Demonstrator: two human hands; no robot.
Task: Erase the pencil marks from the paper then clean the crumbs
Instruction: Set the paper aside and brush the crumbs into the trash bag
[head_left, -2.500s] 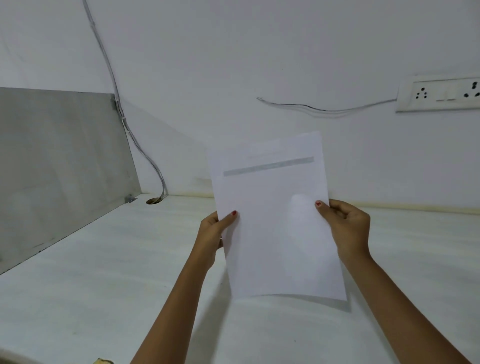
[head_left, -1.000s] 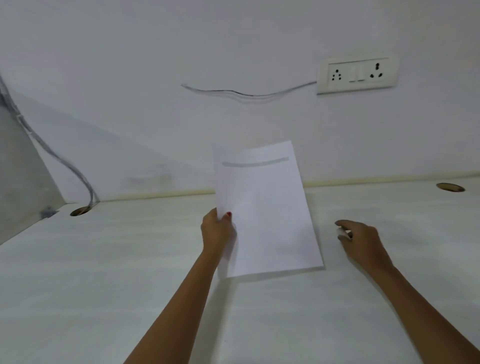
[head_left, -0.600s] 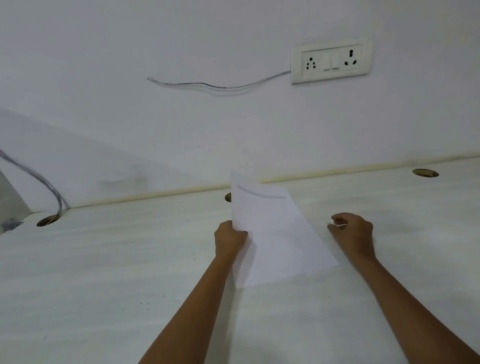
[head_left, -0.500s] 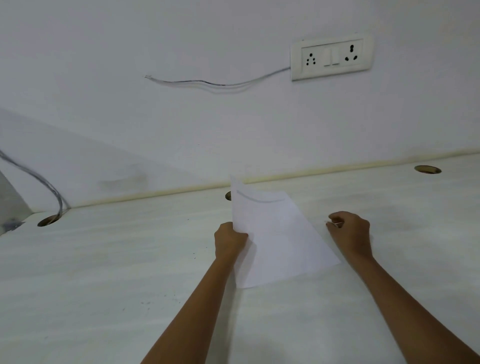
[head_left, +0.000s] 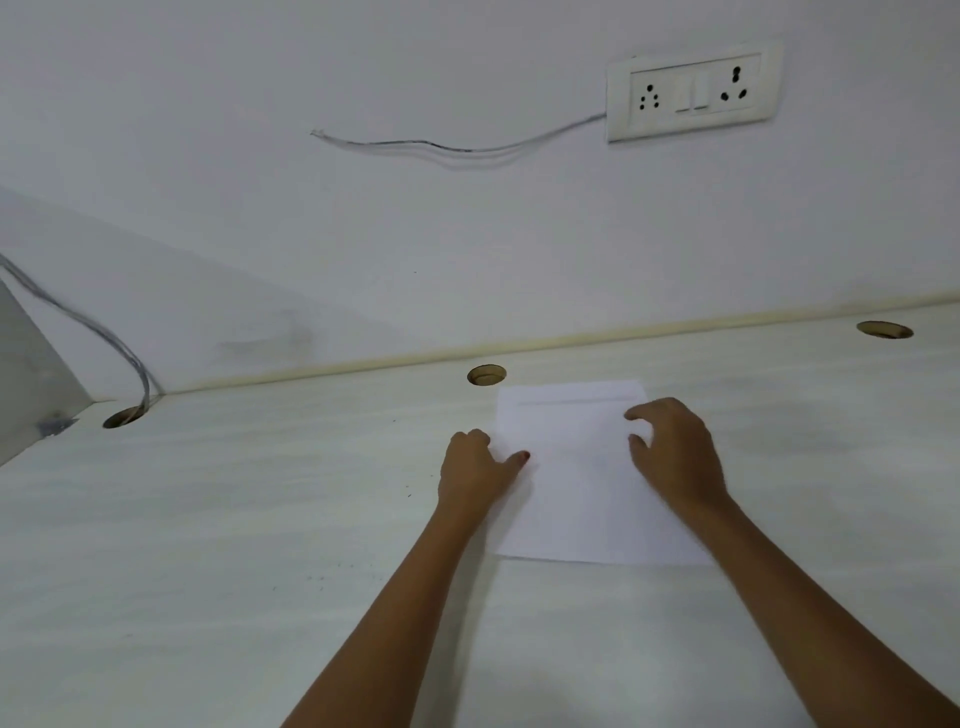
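Your left hand (head_left: 475, 467) pinches the paper (head_left: 571, 499) lying on the bench (head_left: 208, 519); your right hand (head_left: 675, 457) beside it curls over the paper, and I cannot tell its grasp.

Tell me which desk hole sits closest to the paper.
The middle hole, just beyond the far left corner of the paper. The left hole, with cables in it, and the right hole lie far off.
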